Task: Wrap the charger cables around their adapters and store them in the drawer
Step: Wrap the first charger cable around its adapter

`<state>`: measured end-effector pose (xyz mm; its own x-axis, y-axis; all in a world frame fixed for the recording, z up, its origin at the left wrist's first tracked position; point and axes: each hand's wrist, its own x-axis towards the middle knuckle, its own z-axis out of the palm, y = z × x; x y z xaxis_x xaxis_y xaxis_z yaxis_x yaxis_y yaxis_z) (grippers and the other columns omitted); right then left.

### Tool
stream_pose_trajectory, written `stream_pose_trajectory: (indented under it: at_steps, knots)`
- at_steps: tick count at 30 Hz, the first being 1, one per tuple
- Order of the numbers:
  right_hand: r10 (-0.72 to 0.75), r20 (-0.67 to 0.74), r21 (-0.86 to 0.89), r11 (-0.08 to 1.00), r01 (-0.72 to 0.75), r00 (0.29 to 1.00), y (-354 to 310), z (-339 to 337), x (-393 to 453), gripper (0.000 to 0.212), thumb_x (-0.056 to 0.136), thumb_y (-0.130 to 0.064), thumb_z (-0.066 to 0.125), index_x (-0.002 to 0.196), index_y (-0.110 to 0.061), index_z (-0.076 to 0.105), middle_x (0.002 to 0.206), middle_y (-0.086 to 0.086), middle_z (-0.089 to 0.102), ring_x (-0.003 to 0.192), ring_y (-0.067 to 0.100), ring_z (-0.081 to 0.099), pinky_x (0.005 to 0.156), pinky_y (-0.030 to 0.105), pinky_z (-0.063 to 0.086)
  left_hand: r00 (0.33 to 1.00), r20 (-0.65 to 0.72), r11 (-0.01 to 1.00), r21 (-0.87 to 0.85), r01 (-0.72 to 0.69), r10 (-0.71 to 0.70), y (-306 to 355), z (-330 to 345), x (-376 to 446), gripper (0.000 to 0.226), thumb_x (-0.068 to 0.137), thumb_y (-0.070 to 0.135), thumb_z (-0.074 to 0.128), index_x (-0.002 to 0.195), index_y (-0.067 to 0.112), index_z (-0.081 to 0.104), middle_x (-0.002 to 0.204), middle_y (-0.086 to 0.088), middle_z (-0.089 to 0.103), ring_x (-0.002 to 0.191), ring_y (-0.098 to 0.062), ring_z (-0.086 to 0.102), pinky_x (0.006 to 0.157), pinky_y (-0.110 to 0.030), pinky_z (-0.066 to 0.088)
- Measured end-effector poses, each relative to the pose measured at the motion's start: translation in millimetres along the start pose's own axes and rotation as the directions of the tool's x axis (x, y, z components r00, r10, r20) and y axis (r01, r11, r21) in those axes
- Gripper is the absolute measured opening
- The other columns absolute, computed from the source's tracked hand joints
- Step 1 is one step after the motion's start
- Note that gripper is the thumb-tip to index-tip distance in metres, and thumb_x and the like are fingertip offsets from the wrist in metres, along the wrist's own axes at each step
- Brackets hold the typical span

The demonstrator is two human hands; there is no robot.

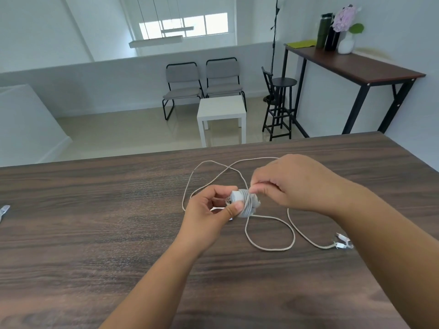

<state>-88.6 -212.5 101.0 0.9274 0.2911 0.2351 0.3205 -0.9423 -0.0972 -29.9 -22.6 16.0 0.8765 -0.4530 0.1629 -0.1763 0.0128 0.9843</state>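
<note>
The dark wood-grain desk (pixel 95 245) is filling the lower half of the view, and both forearms are reaching forward over it toward its middle. No drawer is showing anywhere in view.

Spread across the desk between and beyond the hands, the pale braided charger cable (pixel 270 249) is lying in loose loops: one running off toward the far edge, another curling back toward the person on the right. Its free end, with the small connector (pixel 342 243), is lying well to the right, just beside the right forearm.

The right hand (pixel 301 184) is hovering just right of centre with its fingers curled in, thumb and forefinger pinching the cable right where it meets the bundle. The left hand (pixel 209 210) is sitting just left of it, partly closed, thumb and fingers gripping the plug end of the white adapter (pixel 237 197).

The adapter is being held just above the desk with its long axis running roughly left to right, several turns of cable already sitting around its body. The slack is all lying on the right hand's side, so that hand looks best placed to carry the next turn across the axis while the left keeps the adapter from turning. Judging by the loose length, much winding remains.
</note>
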Motion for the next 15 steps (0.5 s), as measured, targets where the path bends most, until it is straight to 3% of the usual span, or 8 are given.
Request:
stream_pose_trajectory:
  at_steps: [2,5,7,10,15]
  knots:
    - [-0.027,-0.018,0.07,0.997,0.028,0.999,4.3,4.4,1.0,0.02,0.093,-0.047,0.046,0.089,-0.035,0.062,0.07,-0.012,0.063,0.069,0.009,0.057,0.064,0.033,0.049,0.996,0.091,1.0,0.014,0.002,-0.004,2.6,-5.5,0.0,0.025,0.072,0.013,0.083,0.094,0.021,0.073,0.088,0.005,0.073,0.079,-0.011,0.06,0.073,-0.029,0.056]
    - [0.013,-0.063,0.224,0.975,0.002,0.998,13.1,12.7,0.2,0.017,0.09,-0.046,0.054,0.08,-0.035,0.062,0.059,-0.007,0.058,0.055,0.006,0.048,0.054,0.028,0.039,0.98,0.197,1.0,-0.026,-0.01,0.015,12.7,-9.7,-2.3,0.026,0.066,0.028,0.082,0.091,0.026,0.074,0.1,-0.015,0.071,0.085,-0.023,0.059,0.081,-0.046,0.055]
    - [0.044,-0.059,0.355,0.935,-0.02,0.997,17.5,19.7,0.0,0.022,0.087,-0.053,0.054,0.076,-0.035,0.06,0.06,-0.004,0.057,0.056,0.01,0.05,0.055,0.03,0.039,0.968,0.251,0.999,-0.033,-0.018,0.026,16.3,-11.7,-3.3,0.027,0.066,0.028,0.082,0.092,0.026,0.075,0.096,-0.015,0.07,0.085,-0.025,0.058,0.079,-0.043,0.053]
    - [0.098,-0.057,0.519,0.853,-0.054,0.994,17.1,31.8,2.4,0.036,0.082,-0.059,0.052,0.073,-0.025,0.061,0.065,0.002,0.059,0.062,0.018,0.052,0.059,0.032,0.041,0.958,0.283,0.995,-0.097,-0.016,0.043,17.8,-14.9,-4.5,0.027,0.066,0.024,0.081,0.093,0.024,0.075,0.087,-0.001,0.069,0.081,-0.02,0.057,0.074,-0.03,0.052]
    - [0.187,-0.186,0.666,0.746,-0.016,0.965,6.3,49.4,-1.9,0.026,0.09,-0.036,0.056,0.07,-0.02,0.06,0.064,-0.003,0.055,0.059,0.004,0.047,0.057,0.019,0.036,0.954,0.292,0.987,-0.16,-0.015,0.062,16.4,-10.5,-3.8,0.024,0.068,0.02,0.079,0.091,0.023,0.075,0.088,0.0,0.07,0.081,-0.015,0.059,0.074,-0.027,0.052]
